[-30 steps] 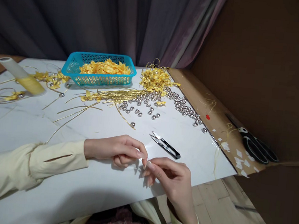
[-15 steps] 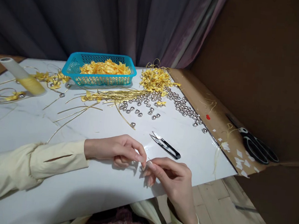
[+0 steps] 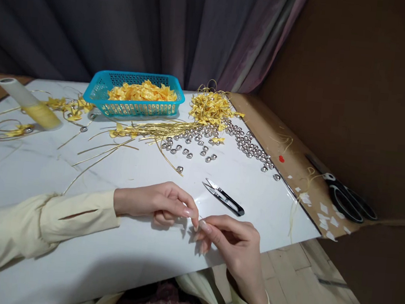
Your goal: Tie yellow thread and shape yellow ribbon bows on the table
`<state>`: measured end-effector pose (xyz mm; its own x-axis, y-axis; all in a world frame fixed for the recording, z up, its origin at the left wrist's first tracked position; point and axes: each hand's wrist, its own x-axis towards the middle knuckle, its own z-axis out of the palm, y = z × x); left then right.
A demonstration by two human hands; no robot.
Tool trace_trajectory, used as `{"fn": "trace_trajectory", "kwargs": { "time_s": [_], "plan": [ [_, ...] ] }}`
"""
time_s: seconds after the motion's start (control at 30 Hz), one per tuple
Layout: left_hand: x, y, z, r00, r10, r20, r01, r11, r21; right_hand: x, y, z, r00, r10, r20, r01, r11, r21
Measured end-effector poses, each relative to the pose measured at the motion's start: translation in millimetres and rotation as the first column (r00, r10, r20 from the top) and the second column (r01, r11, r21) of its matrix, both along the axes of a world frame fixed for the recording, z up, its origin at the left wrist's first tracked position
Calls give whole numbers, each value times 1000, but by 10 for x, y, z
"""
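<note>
— Basket (image 3: 139, 102)?
— Plastic, smooth, glossy.
— Beads (image 3: 251, 149)?
— Metallic-looking, high shine.
— Thread snips (image 3: 227, 196)?
— Metal blades, polished.
— Curtain (image 3: 136, 26), far?
— Cloth, soft sheen.
— Tabletop (image 3: 143, 170)?
— Smooth, glossy.
— Held strand (image 3: 201, 217)?
— Too fine to tell.

Pale light, its source out of view, brightens the white tabletop (image 3: 143, 168) and leaves a small glare (image 3: 199, 201) just off centre toward six o'clock. The curtain (image 3: 128, 25), from ten to one o'clock, sinks into dimness, as does the brown panel (image 3: 359, 90) at two. A broad, soft shadow (image 3: 122, 275) spreads at seven. The left sleeve (image 3: 74, 221), at eight, looks stretched by the lens; left hand (image 3: 158, 202) and right hand (image 3: 238, 241) are fairly crisp
</note>
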<state>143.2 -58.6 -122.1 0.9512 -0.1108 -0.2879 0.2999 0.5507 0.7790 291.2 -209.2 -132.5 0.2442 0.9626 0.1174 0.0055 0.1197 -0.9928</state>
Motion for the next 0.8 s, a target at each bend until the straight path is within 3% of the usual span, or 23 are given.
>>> {"fn": "trace_trajectory", "kwargs": {
  "time_s": [0.8],
  "plan": [
    [-3,0,-1,1000,-8,1,8,1000,12,3,-13,-15,1000,28,4,-28,1000,12]
  ]
}}
